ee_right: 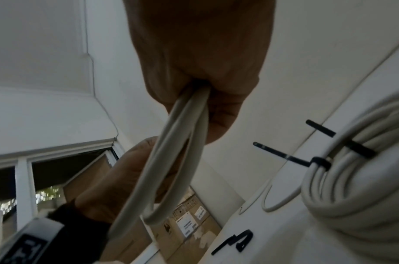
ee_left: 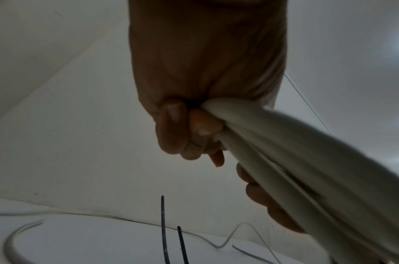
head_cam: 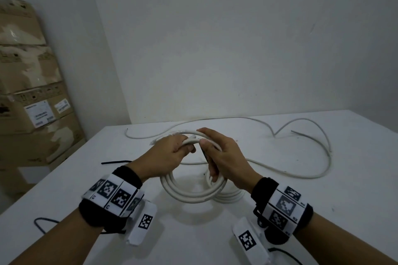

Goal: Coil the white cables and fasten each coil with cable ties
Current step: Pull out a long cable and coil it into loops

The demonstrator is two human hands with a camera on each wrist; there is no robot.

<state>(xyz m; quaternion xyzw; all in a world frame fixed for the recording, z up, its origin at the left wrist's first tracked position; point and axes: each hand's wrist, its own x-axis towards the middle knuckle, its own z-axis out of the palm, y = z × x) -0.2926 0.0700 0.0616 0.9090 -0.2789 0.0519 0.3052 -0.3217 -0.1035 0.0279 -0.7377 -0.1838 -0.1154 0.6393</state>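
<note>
Above the white table (head_cam: 323, 211) I hold a coil of white cable (head_cam: 193, 196) upright, its loops hanging down to the tabletop. My left hand (head_cam: 185, 148) grips the top of the coil, fingers curled round the bunched strands (ee_left: 284, 160). My right hand (head_cam: 212, 146) grips the coil's upper right side, where two strands (ee_right: 178, 142) run out of its fist. A dark strip shows against its palm; I cannot tell what it is. Under the right hand a second white coil (ee_right: 352, 178) lies flat, bound with black cable ties (ee_right: 318, 162).
A loose white cable (head_cam: 301, 174) loops over the table's right half. A thinner one (head_cam: 146, 136) lies at the back. Black cable ties (head_cam: 116, 162) lie left of my hands, more of them (ee_left: 163, 232) in the left wrist view. Cardboard boxes (head_cam: 32, 92) stand stacked beyond the left edge.
</note>
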